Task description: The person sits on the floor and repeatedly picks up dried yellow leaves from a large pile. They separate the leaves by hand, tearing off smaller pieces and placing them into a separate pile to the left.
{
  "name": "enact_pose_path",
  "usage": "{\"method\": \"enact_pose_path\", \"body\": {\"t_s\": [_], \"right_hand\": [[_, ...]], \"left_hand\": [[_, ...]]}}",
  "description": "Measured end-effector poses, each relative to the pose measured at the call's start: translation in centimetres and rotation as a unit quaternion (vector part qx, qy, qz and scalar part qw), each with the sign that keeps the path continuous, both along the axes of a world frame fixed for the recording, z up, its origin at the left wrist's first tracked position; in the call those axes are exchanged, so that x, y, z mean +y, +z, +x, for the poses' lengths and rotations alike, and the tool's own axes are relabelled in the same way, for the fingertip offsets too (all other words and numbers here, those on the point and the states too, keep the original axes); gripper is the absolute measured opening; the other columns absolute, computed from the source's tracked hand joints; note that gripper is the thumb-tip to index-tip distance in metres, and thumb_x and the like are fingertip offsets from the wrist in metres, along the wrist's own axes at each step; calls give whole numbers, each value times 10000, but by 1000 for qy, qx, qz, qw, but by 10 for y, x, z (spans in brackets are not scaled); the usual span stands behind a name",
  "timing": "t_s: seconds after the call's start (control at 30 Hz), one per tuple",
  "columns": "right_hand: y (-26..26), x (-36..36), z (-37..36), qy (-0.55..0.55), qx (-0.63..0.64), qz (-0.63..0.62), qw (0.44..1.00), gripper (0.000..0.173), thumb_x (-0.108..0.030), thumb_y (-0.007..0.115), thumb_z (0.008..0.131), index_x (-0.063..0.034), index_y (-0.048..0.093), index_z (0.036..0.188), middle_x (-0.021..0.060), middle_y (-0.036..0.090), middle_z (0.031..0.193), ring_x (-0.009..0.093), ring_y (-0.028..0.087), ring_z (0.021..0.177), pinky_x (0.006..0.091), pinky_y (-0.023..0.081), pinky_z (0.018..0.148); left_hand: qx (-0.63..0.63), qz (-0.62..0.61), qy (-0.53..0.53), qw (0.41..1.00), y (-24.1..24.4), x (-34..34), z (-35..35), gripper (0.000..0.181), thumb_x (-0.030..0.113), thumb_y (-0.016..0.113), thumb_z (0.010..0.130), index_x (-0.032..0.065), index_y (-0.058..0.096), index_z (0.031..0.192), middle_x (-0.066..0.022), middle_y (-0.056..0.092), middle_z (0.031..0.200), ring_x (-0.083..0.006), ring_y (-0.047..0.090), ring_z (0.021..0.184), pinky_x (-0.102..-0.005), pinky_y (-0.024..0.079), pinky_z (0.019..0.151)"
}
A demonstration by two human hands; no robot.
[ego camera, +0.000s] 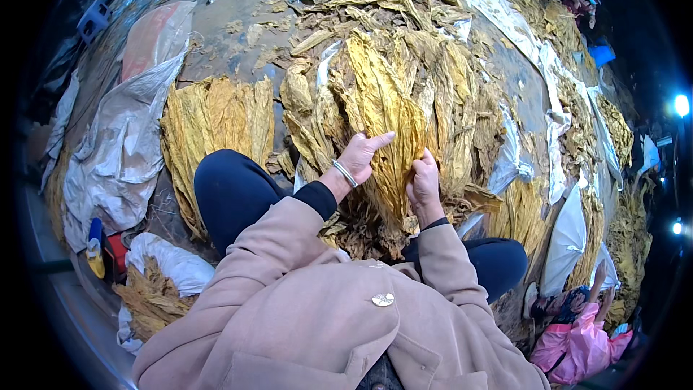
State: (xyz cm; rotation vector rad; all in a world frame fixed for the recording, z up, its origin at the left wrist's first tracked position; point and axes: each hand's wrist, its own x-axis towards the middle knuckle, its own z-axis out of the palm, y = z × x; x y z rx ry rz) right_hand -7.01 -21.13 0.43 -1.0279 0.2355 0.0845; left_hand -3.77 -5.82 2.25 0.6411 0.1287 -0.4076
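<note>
A long, wrinkled yellow dried leaf (384, 103), which looks like cured tobacco, lies spread between my two hands. My left hand (358, 162), with a bangle at the wrist, grips its left edge, one digit stretched across the leaf's face. On the opposite edge, my right hand (424, 181) pinches the leaf with its fingers curled in. Some fingertips are hidden behind or under the leaf. Beneath and around it is a heap of brown and yellow dried leaves (455, 114), just in front of my folded legs.
A flat stack of yellow leaves (219, 119) lies beside my left knee. Further left are a crumpled white woven sheet (122, 157) and a blue plastic stool (94, 19). White sheeting (509, 16) runs along the right. A person in pink (582, 344) sits at lower right.
</note>
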Motion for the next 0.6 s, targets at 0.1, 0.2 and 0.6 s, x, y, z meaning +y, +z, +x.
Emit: {"method": "enact_pose_path", "body": {"t_s": [0.1,0.2,0.6], "right_hand": [[31,0,-7,67,107,31,992,262,7,470,829,-19,530,1083,19,566,946,107,539,834,240,442,734],[2,-17,-11,254,99,-127,954,314,-139,609,855,-27,507,1130,53,622,925,118,594,806,243,476,714],[-38,-29,-17,514,38,-342,786,244,-103,658,772,-39,626,1005,55,663,885,146,604,832,301,477,732]], "left_hand": [[20,70,6,997,-12,7,5,281,125,636,840,-24,576,1072,-97,625,1060,-181,588,974,-336,466,875],[80,20,63,995,-14,12,18,252,125,608,859,-11,579,1069,-108,632,1042,-204,611,919,-373,482,866],[-73,210,105,969,14,30,26,237,166,561,890,6,581,1064,-105,623,1055,-205,601,944,-344,494,847]]}}
